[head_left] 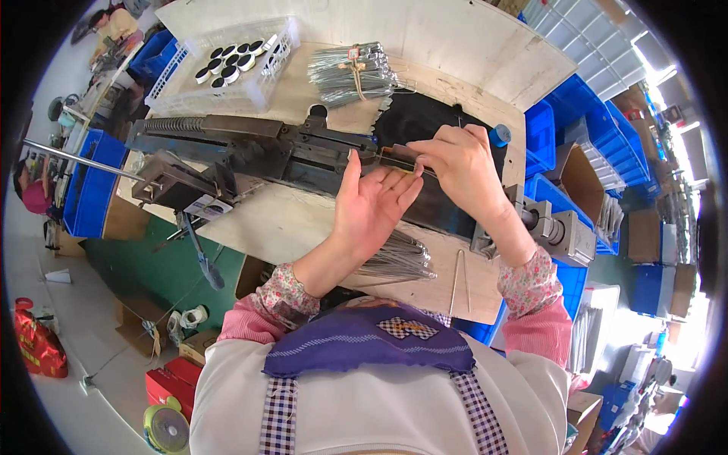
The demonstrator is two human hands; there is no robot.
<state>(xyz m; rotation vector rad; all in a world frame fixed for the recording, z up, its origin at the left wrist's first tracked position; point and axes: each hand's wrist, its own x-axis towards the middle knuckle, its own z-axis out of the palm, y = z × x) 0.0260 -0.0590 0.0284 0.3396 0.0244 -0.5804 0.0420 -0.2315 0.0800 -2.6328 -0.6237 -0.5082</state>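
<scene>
Basically, left hand palm-up, spread; right hand pinched narrow, contents unclear. Both meet at the long dark metal fixture across the pale wooden tabletop, likely for steadiness.

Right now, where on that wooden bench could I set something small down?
The widest bare patch is on the bench, between the dark machine and the front edge, left of the left hand. A narrow strip lies between the translucent crate and the tied wire bundle. It is crowded at the machine, around that hand and the right hand.
</scene>
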